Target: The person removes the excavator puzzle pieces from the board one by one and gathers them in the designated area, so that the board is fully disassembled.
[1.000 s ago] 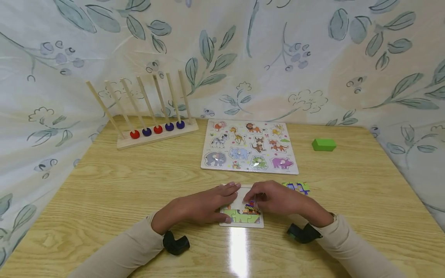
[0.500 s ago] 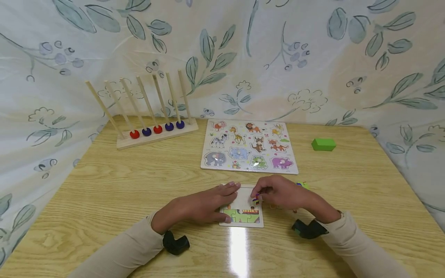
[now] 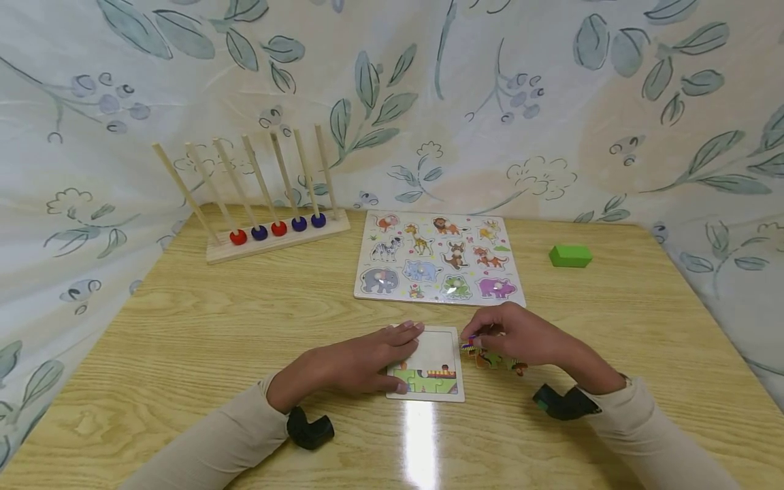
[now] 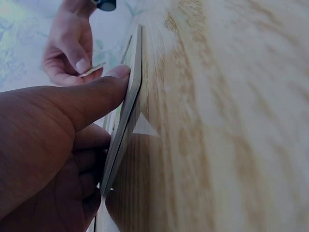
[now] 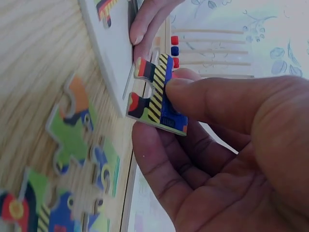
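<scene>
My left hand [image 3: 367, 357] rests on the left side of a small jigsaw tray [image 3: 452, 397], its thumb pressing near the front corner and its fingers lying over the far part. In the left wrist view the thumb [image 4: 104, 92] lies over the tray's edge. A row of joined green pieces [image 3: 429, 384] lines the tray's near side. Just right of the tray, my right hand [image 3: 514, 333] pinches a jigsaw piece [image 5: 157, 94], blue with a yellow-and-black striped band, between thumb and fingers. Loose jigsaw pieces [image 5: 72, 140] lie on the table beneath that hand, partly hidden in the head view.
Behind the tray lies an animal peg puzzle [image 3: 437, 258]. A wooden peg stand [image 3: 278, 238] with red and blue beads stands at the back left, and a green block [image 3: 570, 256] sits at the back right. Patterned cloth [image 3: 392, 102] hangs behind the table.
My right hand has lifted the striped piece out of the tray and carried it right, past the tray's edge, over the loose pieces. The left hand has stayed in place.
</scene>
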Demonstrator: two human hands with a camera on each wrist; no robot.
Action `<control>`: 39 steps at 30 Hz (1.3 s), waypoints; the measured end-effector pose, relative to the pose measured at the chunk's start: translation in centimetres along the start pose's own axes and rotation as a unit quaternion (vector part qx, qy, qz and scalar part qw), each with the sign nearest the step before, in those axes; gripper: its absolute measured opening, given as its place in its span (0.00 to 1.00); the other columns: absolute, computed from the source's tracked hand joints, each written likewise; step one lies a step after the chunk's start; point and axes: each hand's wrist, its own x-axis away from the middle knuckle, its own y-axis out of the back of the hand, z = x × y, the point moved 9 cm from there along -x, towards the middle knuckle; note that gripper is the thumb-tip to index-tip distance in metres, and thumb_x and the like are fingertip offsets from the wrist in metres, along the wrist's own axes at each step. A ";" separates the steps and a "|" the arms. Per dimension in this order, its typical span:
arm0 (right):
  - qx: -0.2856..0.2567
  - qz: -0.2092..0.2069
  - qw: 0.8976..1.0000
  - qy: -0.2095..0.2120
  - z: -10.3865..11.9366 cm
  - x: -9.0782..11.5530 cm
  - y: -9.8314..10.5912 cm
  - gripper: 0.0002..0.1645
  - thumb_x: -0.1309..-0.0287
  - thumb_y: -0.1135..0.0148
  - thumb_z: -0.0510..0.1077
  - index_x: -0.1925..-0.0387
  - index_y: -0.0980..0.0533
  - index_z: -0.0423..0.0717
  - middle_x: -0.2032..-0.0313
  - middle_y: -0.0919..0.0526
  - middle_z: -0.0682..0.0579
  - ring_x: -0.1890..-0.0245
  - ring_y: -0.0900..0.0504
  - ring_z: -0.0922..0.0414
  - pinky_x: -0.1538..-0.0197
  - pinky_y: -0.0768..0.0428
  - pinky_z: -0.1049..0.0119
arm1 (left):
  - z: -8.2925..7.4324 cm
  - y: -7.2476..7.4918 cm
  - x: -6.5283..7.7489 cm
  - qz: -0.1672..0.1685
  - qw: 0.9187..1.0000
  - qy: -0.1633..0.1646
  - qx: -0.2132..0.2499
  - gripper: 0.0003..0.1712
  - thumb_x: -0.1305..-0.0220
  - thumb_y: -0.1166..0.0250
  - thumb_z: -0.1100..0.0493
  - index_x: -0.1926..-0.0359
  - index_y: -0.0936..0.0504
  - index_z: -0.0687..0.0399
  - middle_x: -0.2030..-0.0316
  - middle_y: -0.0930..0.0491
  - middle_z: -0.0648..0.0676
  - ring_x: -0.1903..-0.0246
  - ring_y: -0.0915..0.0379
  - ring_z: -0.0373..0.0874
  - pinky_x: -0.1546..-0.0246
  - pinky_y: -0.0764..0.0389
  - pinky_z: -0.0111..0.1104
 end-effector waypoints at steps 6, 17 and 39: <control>0.004 -0.001 1.000 -0.011 -0.8 0.5 0.7 0.10 0.38 0.40 0.31 0.58 0.17 0.41 0.60 0.17 0.53 0.64 0.21 0.58 0.62 0.20 0.67 | 0.0 0.0 0.0 -0.002 1.000 -0.004 -0.002 0.43 0.31 0.40 0.47 0.25 0.49 0.62 0.24 0.61 0.53 0.26 0.70 0.45 0.29 0.54 0.38; 0.032 -0.015 0.998 -0.044 -2.1 2.2 3.0 0.10 0.40 0.40 0.30 0.58 0.18 0.37 0.59 0.16 0.50 0.64 0.20 0.58 0.62 0.19 0.67 | 0.0 0.1 0.0 0.003 1.000 -0.002 0.004 0.43 0.30 0.41 0.47 0.25 0.49 0.62 0.24 0.62 0.52 0.26 0.71 0.44 0.29 0.55 0.37; 0.058 -0.017 0.992 -0.107 -5.6 5.3 5.0 0.08 0.40 0.38 0.33 0.59 0.17 0.38 0.60 0.15 0.51 0.65 0.23 0.62 0.65 0.22 0.70 | 0.1 0.0 -0.1 0.009 1.000 0.011 0.012 0.43 0.30 0.41 0.48 0.25 0.49 0.61 0.24 0.62 0.51 0.26 0.71 0.42 0.29 0.55 0.36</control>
